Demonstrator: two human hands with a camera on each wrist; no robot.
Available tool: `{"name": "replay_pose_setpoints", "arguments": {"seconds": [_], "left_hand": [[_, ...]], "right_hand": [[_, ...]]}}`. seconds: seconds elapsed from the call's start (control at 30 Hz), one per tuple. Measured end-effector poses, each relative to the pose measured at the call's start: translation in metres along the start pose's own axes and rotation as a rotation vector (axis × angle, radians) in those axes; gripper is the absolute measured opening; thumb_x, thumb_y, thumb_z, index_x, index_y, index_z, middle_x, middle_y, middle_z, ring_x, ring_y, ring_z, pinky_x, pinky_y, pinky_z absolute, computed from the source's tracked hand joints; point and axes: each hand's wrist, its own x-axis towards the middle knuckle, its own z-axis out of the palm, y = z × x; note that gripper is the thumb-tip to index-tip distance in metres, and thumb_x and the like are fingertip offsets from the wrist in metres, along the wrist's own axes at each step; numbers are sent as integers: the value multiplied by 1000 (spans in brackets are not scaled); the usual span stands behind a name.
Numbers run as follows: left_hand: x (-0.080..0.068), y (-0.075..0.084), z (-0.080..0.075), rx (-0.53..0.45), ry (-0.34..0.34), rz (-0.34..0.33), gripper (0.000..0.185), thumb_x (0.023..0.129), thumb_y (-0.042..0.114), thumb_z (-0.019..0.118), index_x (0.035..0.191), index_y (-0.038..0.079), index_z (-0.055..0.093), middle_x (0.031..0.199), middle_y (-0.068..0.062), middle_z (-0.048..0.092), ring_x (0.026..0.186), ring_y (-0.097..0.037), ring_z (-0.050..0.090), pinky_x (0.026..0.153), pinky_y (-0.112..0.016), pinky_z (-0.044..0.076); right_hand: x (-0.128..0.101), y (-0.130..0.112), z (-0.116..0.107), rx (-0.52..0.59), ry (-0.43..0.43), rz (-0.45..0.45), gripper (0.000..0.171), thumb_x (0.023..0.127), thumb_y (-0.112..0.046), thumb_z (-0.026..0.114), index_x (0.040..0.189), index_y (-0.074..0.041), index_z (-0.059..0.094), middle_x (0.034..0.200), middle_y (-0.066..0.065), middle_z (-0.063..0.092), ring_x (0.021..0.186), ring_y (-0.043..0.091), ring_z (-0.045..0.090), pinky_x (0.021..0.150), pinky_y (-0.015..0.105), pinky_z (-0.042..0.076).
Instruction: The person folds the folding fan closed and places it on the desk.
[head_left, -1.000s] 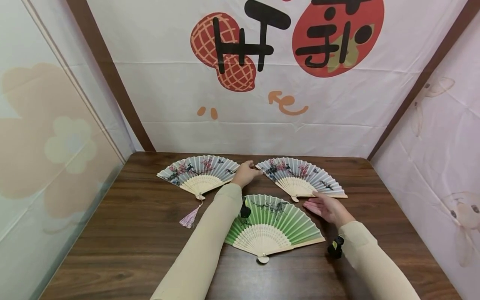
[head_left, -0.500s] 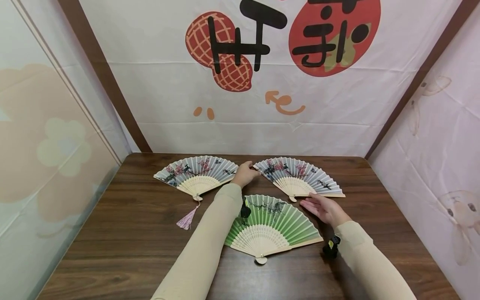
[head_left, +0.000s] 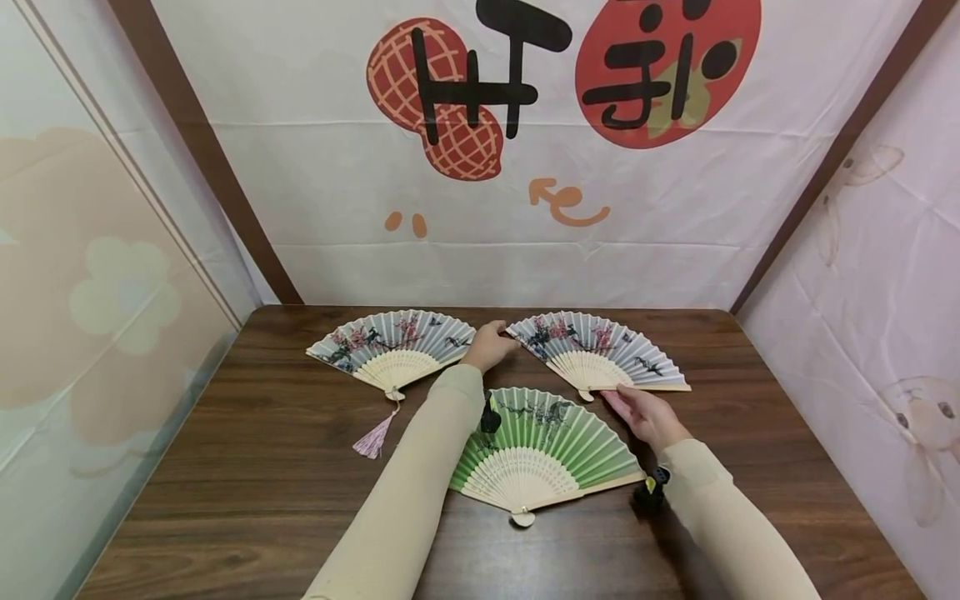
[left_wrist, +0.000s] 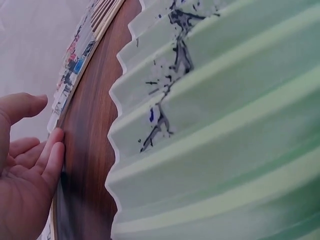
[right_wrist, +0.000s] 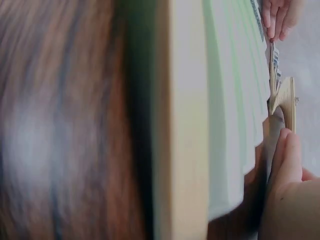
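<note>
Three folding fans lie spread on the wooden table. The grey-blue fan on the right (head_left: 588, 365) has pink blossoms and pale ribs. My left hand (head_left: 487, 346) is at its left tip; in the left wrist view the fingers (left_wrist: 54, 152) rest straight along the edge, thumb held apart. My right hand (head_left: 651, 418) pinches the same fan's lower guard stick, thumb over it and fingers underneath. Below sits the green fan (head_left: 525, 472), its left part hidden by my left sleeve. A matching grey-blue fan (head_left: 397, 367) lies on the left.
A lilac tassel (head_left: 372, 437) hangs from the left fan's pivot. The wooden table (head_left: 225, 500) meets a printed cloth backdrop (head_left: 322, 183) at its far edge, with cloth walls on both sides. The green fan lies close beneath both forearms.
My right hand has moved slightly left and its fingers have slid under the right fan's lower edge, with the thumb on top. The left hand stays at the fan's tip.
</note>
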Motion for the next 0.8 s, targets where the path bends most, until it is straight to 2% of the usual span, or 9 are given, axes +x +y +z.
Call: {"name": "replay_pose_setpoints", "arguments": {"seconds": [0.2,0.4,0.47,0.63,0.7,0.8], "left_hand": [[2,1,-1,-59,13,-6,61,97,19,62,151,1,39,154,-18,43,141,-33,43,116,-48,42],[0,3,-3,-91,42,-4,57,97,20,63,147,-1,44,148,-19,50,136,-34,49,111,-47,47],[-1,3,-5,-79,49,-10,55,97,21,63,145,-1,47,145,-19,53,133,-34,52,109,-47,48],[-3,4,-8,-67,41,-19,50,98,22,62,142,0,51,144,-18,54,133,-33,52,110,-47,48],[-2,4,-7,-89,57,-22,48,99,22,62,141,1,53,144,-17,55,133,-32,52,110,-46,47],[-2,5,-7,-148,100,-29,41,99,18,62,136,2,59,134,-18,62,124,-31,59,105,-44,52]], "right_hand": [[2,1,0,81,27,-12,10,101,1,43,98,-3,52,71,13,69,68,19,73,89,20,59],[0,1,1,121,46,-16,23,102,0,43,84,-3,58,71,12,69,67,19,73,88,20,59],[-1,1,1,130,54,-17,23,102,0,44,84,-3,59,71,12,69,68,18,73,88,20,59],[-1,3,0,128,58,-29,13,102,0,45,95,-4,55,72,11,69,70,17,72,92,19,57],[-2,4,-1,116,54,-37,10,102,-1,45,98,-5,53,73,10,68,71,16,72,93,18,56],[-3,4,-1,105,47,-48,17,102,-3,44,92,-5,57,73,9,68,71,15,73,89,17,57]]}}
